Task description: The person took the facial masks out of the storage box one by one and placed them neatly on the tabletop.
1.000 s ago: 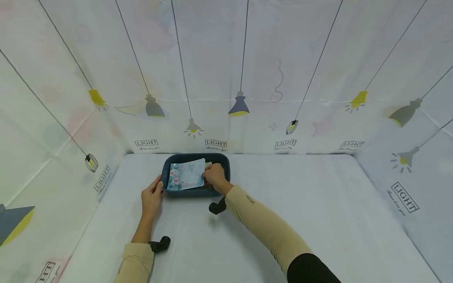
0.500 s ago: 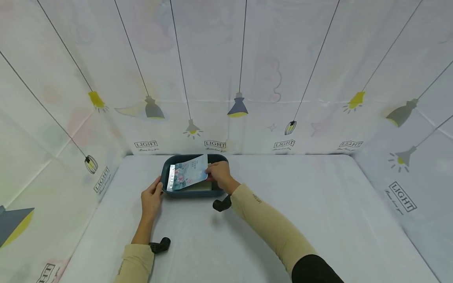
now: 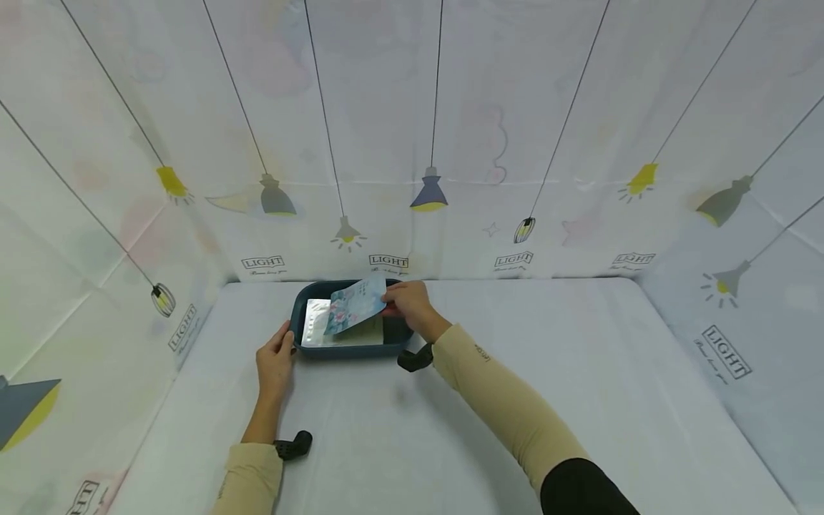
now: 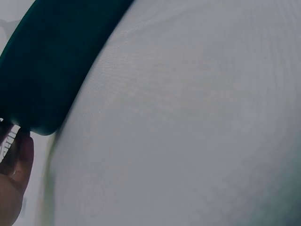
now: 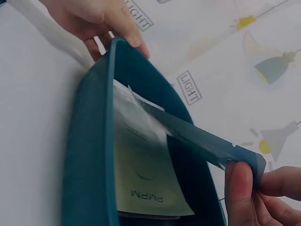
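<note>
My right hand [image 3: 413, 304] pinches the right edge of a light-blue flat packet [image 3: 356, 304] with a pink floral print. The packet is tilted, its right end raised above the dark teal tray [image 3: 350, 352]. Inside the tray lies a pale greenish packet [image 5: 146, 169] with dark lettering, seen in the right wrist view. A silvery packet end [image 3: 315, 322] shows at the tray's left. My left hand [image 3: 275, 363] grips the tray's left end, thumb at the rim and fingers outside. In the left wrist view only part of that hand [image 4: 16, 162] shows below the tray wall [image 4: 56, 66].
The tray stands at the back of a white-covered table [image 3: 515, 400]. Close behind it rises a pale backdrop sheet [image 3: 566, 129] printed with hanging lamps, which continues along the left and right sides.
My right hand has lifted the floral packet up and to the right, uncovering more of the silvery and greenish packets beneath. The left hand stays at the tray's left end.
</note>
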A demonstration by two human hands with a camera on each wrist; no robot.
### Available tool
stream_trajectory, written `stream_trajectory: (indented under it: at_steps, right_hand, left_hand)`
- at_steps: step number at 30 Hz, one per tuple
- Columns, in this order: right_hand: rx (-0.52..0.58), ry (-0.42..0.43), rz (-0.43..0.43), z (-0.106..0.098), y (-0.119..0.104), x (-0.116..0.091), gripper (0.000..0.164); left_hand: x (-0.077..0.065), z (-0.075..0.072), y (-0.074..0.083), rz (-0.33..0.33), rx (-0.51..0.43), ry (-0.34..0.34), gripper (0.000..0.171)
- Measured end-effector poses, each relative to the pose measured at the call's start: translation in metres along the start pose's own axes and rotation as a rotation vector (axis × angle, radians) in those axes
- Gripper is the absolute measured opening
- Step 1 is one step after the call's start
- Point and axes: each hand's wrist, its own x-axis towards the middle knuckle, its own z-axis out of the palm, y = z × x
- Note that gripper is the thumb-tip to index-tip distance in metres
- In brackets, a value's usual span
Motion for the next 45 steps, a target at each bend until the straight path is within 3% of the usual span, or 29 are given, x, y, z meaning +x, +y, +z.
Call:
stream_trajectory:
  at_steps: [3,10,16,20,27,33,38,45]
  right_hand:
    - [0.012,-0.008,0.003,-0.005,-0.005,-0.001,0.031]
    - [0.045,-0.003,-0.021,-0.022,-0.019,-0.004,0.034]
    - [0.028,0.001,-0.028,-0.040,-0.027,-0.004,0.035]
    - [0.020,0.016,-0.029,-0.054,-0.031,-0.005,0.034]
    - [0.055,0.035,-0.058,-0.080,-0.036,-0.008,0.037]
    - [0.057,0.022,-0.065,-0.106,-0.036,-0.009,0.039]
    - [0.061,0.027,-0.084,-0.127,-0.033,-0.012,0.040]
    - [0.108,0.054,-0.087,-0.157,-0.026,-0.014,0.041]
  left_hand:
    - [-0.005,-0.004,0.012,-0.012,0.006,-0.016,0.041]
    - [0.008,-0.001,-0.016,-0.015,0.004,0.017,0.042]
    - [0.010,0.001,-0.021,0.010,0.006,0.027,0.043]
    - [0.008,-0.001,-0.015,-0.004,-0.017,0.012,0.042]
    - [-0.003,-0.002,0.010,0.008,-0.025,-0.001,0.040]
    - [-0.007,0.000,0.016,0.018,-0.018,0.005,0.039]
    - [-0.004,0.000,0.010,0.010,-0.029,0.007,0.039]
    - [0.007,0.001,-0.015,0.001,-0.048,0.017,0.040]
